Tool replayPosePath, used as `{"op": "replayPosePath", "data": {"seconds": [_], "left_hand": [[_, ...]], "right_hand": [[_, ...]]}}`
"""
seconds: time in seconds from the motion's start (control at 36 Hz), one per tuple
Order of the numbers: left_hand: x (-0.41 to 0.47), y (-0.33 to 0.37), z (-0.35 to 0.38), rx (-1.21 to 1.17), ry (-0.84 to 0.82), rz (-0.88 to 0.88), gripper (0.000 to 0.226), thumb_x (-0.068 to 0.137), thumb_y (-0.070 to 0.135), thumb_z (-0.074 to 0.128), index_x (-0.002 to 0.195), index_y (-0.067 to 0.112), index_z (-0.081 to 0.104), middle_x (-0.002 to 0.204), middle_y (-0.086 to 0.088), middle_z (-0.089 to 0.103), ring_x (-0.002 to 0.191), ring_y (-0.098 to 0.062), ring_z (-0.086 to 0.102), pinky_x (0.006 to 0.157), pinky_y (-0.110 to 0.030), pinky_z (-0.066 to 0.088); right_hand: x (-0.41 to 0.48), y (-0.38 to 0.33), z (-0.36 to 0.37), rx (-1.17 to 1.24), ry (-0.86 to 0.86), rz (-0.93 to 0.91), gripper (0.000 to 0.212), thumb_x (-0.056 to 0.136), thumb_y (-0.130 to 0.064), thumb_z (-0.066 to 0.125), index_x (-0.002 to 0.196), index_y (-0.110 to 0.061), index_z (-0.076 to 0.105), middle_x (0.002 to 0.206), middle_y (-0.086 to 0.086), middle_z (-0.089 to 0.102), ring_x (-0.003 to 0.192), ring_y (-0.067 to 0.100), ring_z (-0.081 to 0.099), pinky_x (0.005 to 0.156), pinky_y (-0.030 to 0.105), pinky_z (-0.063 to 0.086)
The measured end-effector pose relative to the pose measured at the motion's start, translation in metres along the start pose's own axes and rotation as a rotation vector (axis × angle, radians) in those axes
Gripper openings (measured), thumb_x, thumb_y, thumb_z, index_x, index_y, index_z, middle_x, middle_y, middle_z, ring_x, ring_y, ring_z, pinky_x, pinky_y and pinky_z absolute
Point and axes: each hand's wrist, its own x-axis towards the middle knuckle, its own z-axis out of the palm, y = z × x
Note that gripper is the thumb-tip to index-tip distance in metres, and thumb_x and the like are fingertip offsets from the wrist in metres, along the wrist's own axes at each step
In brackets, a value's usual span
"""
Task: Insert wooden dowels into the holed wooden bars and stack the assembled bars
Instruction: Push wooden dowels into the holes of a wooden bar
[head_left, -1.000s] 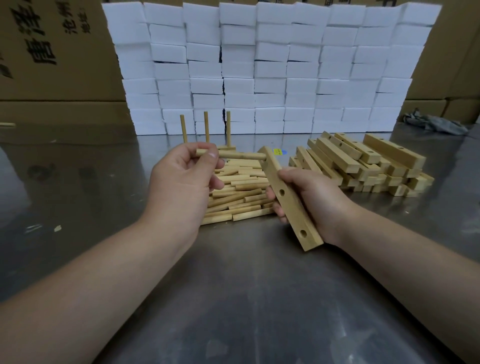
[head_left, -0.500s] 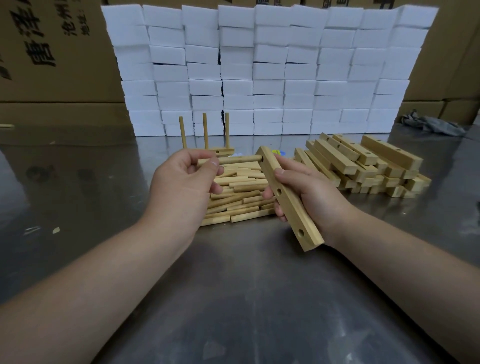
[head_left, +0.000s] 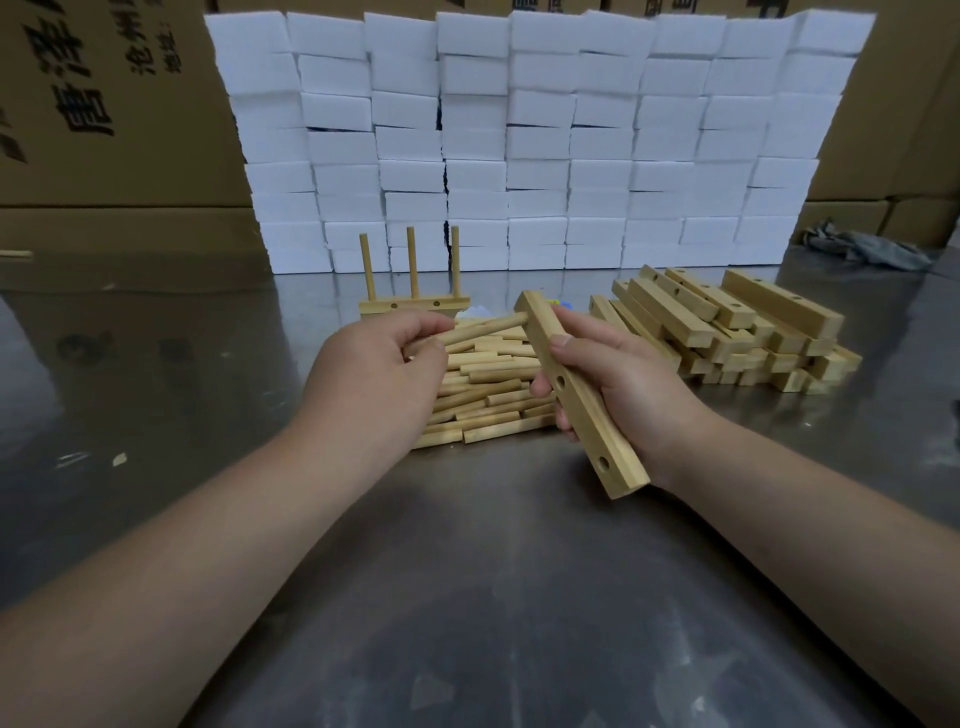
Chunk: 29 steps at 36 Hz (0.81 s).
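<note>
My right hand (head_left: 623, 384) grips a holed wooden bar (head_left: 584, 402) held on a slant above the table, with two empty holes showing on its near half. My left hand (head_left: 379, 369) pinches a wooden dowel (head_left: 483, 328) whose far end meets the bar's top hole. Under my hands lies a heap of loose dowels (head_left: 488, 395). Behind it an assembled bar (head_left: 415, 305) rests on the table with three dowels standing upright. A pile of holed bars (head_left: 727, 332) lies to the right.
A wall of white foam blocks (head_left: 519, 140) stands at the back of the steel table (head_left: 493, 597). Cardboard boxes (head_left: 104, 114) rise behind on both sides. A grey rag (head_left: 862, 248) lies far right. Small chips (head_left: 119, 459) lie at left.
The dowel has gone further into the bar's top hole, with my left hand closing toward the bar. Both hands have sunk slightly toward the dowel heap.
</note>
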Motion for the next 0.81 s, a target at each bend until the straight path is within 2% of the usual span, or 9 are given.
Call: {"op": "replayPosePath", "data": {"seconds": [0.11, 0.19, 0.33, 0.39, 0.5, 0.58, 0.64, 0.69, 0.81], "left_hand": [[-0.002, -0.001, 0.000, 0.114, 0.015, 0.071, 0.023, 0.091, 0.027, 0.050, 0.108, 0.031, 0.065, 0.082, 0.024, 0.055, 0.076, 0.000, 0.053, 0.064, -0.012, 0.036], [-0.003, 0.000, 0.000, 0.130, 0.014, 0.114, 0.022, 0.090, 0.032, 0.053, 0.108, 0.029, 0.066, 0.094, 0.017, 0.059, 0.088, -0.004, 0.054, 0.069, -0.017, 0.038], [-0.004, 0.001, 0.000, 0.134, 0.029, 0.143, 0.021, 0.090, 0.030, 0.053, 0.106, 0.028, 0.066, 0.086, 0.023, 0.053, 0.091, -0.004, 0.052, 0.070, -0.010, 0.036], [-0.003, 0.000, 0.000, 0.106, 0.019, 0.135, 0.018, 0.090, 0.029, 0.053, 0.102, 0.030, 0.066, 0.083, 0.026, 0.053, 0.085, 0.002, 0.052, 0.069, -0.008, 0.034], [-0.002, 0.001, -0.001, 0.051, -0.029, 0.098, 0.018, 0.090, 0.030, 0.053, 0.080, 0.045, 0.055, 0.076, 0.032, 0.051, 0.075, 0.025, 0.045, 0.060, 0.002, 0.032], [0.001, 0.000, -0.002, 0.028, -0.064, 0.047, 0.019, 0.090, 0.032, 0.053, 0.076, 0.044, 0.056, 0.071, 0.030, 0.052, 0.070, 0.014, 0.048, 0.059, -0.006, 0.033], [0.002, -0.001, -0.002, 0.029, -0.082, 0.015, 0.013, 0.090, 0.033, 0.053, 0.084, 0.040, 0.061, 0.062, 0.026, 0.051, 0.059, 0.005, 0.047, 0.055, -0.014, 0.033], [0.003, -0.001, -0.003, 0.044, -0.097, -0.001, 0.013, 0.090, 0.035, 0.052, 0.090, 0.039, 0.064, 0.061, 0.023, 0.054, 0.057, 0.004, 0.047, 0.054, -0.016, 0.033], [0.003, 0.000, -0.005, 0.046, -0.102, 0.007, 0.026, 0.090, 0.037, 0.050, 0.066, 0.040, 0.060, 0.074, 0.010, 0.052, 0.057, -0.004, 0.042, 0.056, -0.011, 0.031]], "right_hand": [[-0.003, -0.002, 0.003, -0.015, -0.012, -0.008, 0.027, 0.093, -0.016, 0.049, 0.099, -0.040, 0.060, 0.059, 0.005, 0.063, 0.042, 0.012, 0.052, 0.041, 0.019, 0.041], [-0.004, -0.004, 0.006, -0.023, -0.013, -0.016, 0.028, 0.093, -0.014, 0.049, 0.099, -0.040, 0.060, 0.057, 0.005, 0.062, 0.041, 0.011, 0.051, 0.041, 0.018, 0.041], [-0.008, -0.007, 0.008, -0.052, -0.025, -0.034, 0.029, 0.093, -0.013, 0.049, 0.101, -0.040, 0.057, 0.057, 0.001, 0.063, 0.043, 0.006, 0.055, 0.041, 0.018, 0.042], [-0.009, -0.009, 0.008, -0.063, -0.031, -0.038, 0.029, 0.093, -0.013, 0.049, 0.103, -0.039, 0.057, 0.057, 0.000, 0.063, 0.044, 0.005, 0.055, 0.042, 0.019, 0.043], [-0.010, -0.011, 0.007, -0.100, -0.033, -0.037, 0.028, 0.094, -0.014, 0.048, 0.106, -0.038, 0.057, 0.057, 0.000, 0.062, 0.046, 0.005, 0.056, 0.043, 0.018, 0.044], [-0.010, -0.011, 0.006, -0.148, -0.030, -0.037, 0.031, 0.094, -0.016, 0.049, 0.115, -0.037, 0.055, 0.058, 0.000, 0.062, 0.051, 0.004, 0.057, 0.045, 0.020, 0.045], [-0.010, -0.010, 0.005, -0.189, -0.020, -0.037, 0.033, 0.093, -0.017, 0.049, 0.120, -0.037, 0.054, 0.060, 0.000, 0.062, 0.053, 0.003, 0.057, 0.046, 0.020, 0.045], [-0.010, -0.010, 0.005, -0.227, -0.006, -0.034, 0.035, 0.093, -0.019, 0.051, 0.123, -0.037, 0.054, 0.061, 0.000, 0.063, 0.054, 0.003, 0.057, 0.047, 0.020, 0.046], [-0.011, -0.011, 0.006, -0.248, -0.002, -0.025, 0.033, 0.092, -0.021, 0.052, 0.114, -0.045, 0.054, 0.061, 0.000, 0.064, 0.055, 0.002, 0.057, 0.048, 0.019, 0.046]]}}
